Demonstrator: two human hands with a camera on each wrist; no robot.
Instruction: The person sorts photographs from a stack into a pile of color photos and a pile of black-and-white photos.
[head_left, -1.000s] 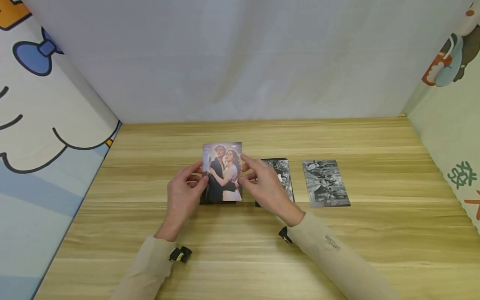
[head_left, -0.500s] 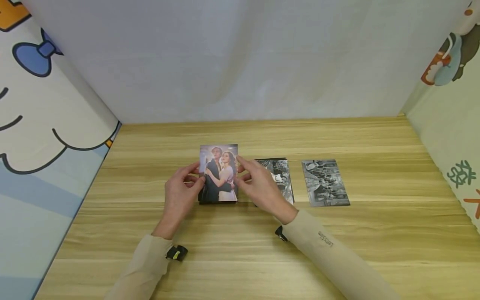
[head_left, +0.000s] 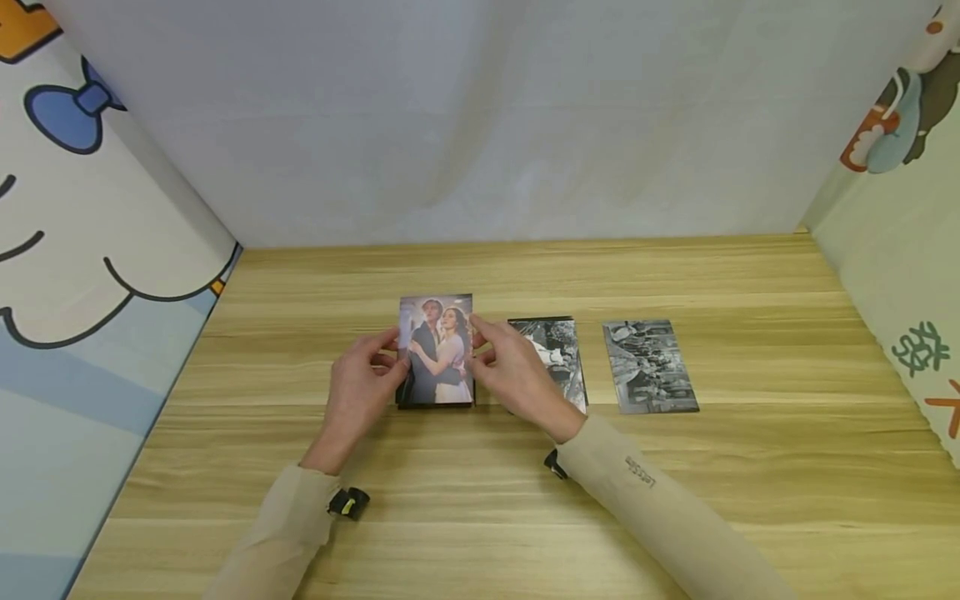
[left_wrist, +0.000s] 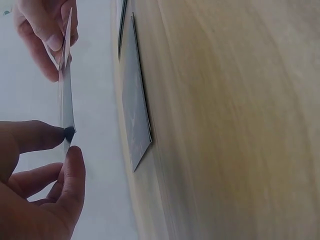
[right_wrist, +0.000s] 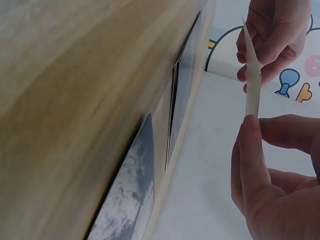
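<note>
A colour photo card of an embracing couple is pinched at its two side edges. My left hand holds the left edge between thumb and fingers; my right hand holds the right edge. Seen edge-on in the left wrist view, the photo card hangs above the table, apart from a flat stack of cards. In the head view only a dark rim of that stack shows beneath the card. The right wrist view also shows the raised card edge-on, slightly bowed, between both hands.
Right of the held card lies a pile of black-and-white photo cards, partly hidden by my right hand. Farther right a single black-and-white card lies flat. A pale wall rises behind the wooden table.
Both hands have shifted slightly left and toward me with the colour photo card, which now lines up more closely over the stack beneath. The black-and-white cards stay where they were.
</note>
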